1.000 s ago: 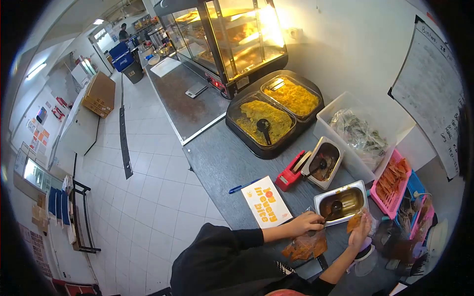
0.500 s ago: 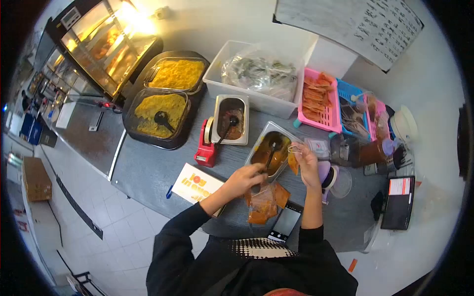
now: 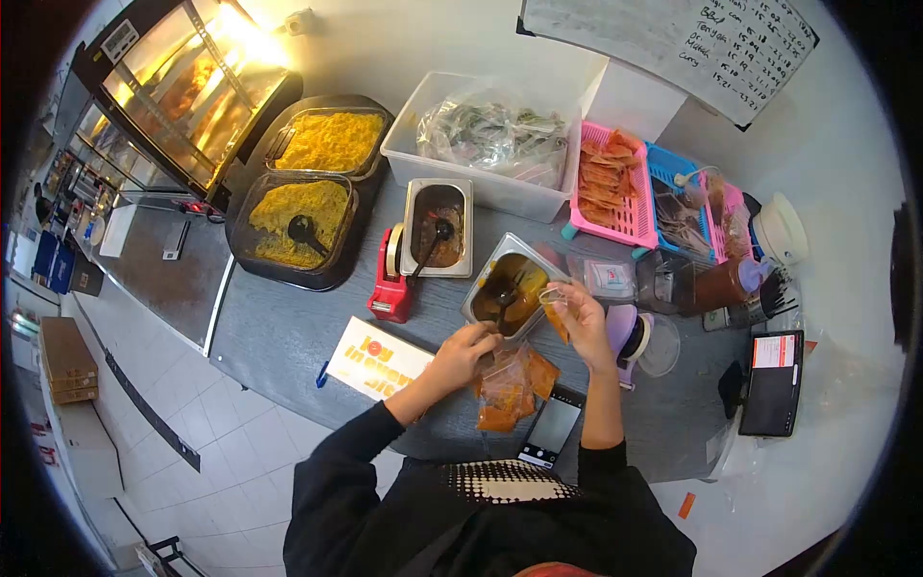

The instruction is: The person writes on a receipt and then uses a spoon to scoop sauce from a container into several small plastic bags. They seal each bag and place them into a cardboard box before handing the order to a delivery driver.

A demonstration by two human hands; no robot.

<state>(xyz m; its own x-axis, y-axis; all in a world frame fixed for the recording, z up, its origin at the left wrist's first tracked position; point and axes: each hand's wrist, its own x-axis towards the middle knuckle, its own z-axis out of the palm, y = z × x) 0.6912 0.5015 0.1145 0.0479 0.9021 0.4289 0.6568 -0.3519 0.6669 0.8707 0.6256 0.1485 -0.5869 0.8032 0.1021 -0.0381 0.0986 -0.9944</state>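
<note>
My left hand [image 3: 464, 354] is closed around the handle of a black ladle [image 3: 504, 294], whose bowl sits in brown-orange sauce in a steel pan [image 3: 473, 300]. To the right of the pan, my right hand [image 3: 583, 325] pinches the open top of a small clear plastic bag [image 3: 557, 321] with some orange sauce in it. Several filled sauce bags [image 3: 505, 392] lie in a pile just below the pan, close to my left hand. A phone [image 3: 552, 429] lies beside them.
Behind stand a second steel pan [image 3: 466, 195], a red tape dispenser [image 3: 389, 296], trays of yellow food [image 3: 332, 144] and a white plastic bin [image 3: 471, 173]. A pink basket [image 3: 642, 223] of sauce bags and a blue basket [image 3: 661, 163] are at the right. A printed white box [image 3: 358, 354] lies left.
The ladle's bowl has moved lower in the pan, toward me, and my left hand has drawn slightly left and up. My right hand still holds the bag beside the pan.
</note>
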